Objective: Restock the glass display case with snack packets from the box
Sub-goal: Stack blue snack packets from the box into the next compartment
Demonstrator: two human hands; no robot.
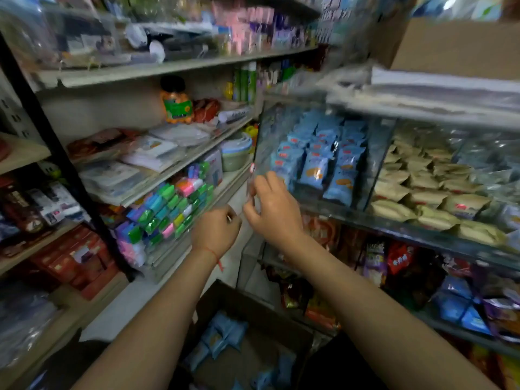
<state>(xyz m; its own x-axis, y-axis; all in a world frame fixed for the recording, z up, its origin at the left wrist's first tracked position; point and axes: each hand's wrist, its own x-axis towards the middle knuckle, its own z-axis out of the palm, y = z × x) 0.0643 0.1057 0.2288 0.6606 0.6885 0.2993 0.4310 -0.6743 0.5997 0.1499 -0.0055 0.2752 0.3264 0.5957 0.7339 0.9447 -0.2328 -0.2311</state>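
At the left of the frame stand shelves of stationery (168,209); at centre the left hand (215,230) has its fingers curled, seemingly pinching something small, though I cannot tell what; just to its right the right hand (271,205) is raised against the left edge of the glass display case (281,128), fingers curled at the glass edge, probably gripping a door or panel; blur leaves that uncertain. Blue snack packets (318,164) fill the compartment just right of those fingers; more blue packets (222,333) lie in the box (253,302) at bottom centre, below both hands, nearer the left arm.
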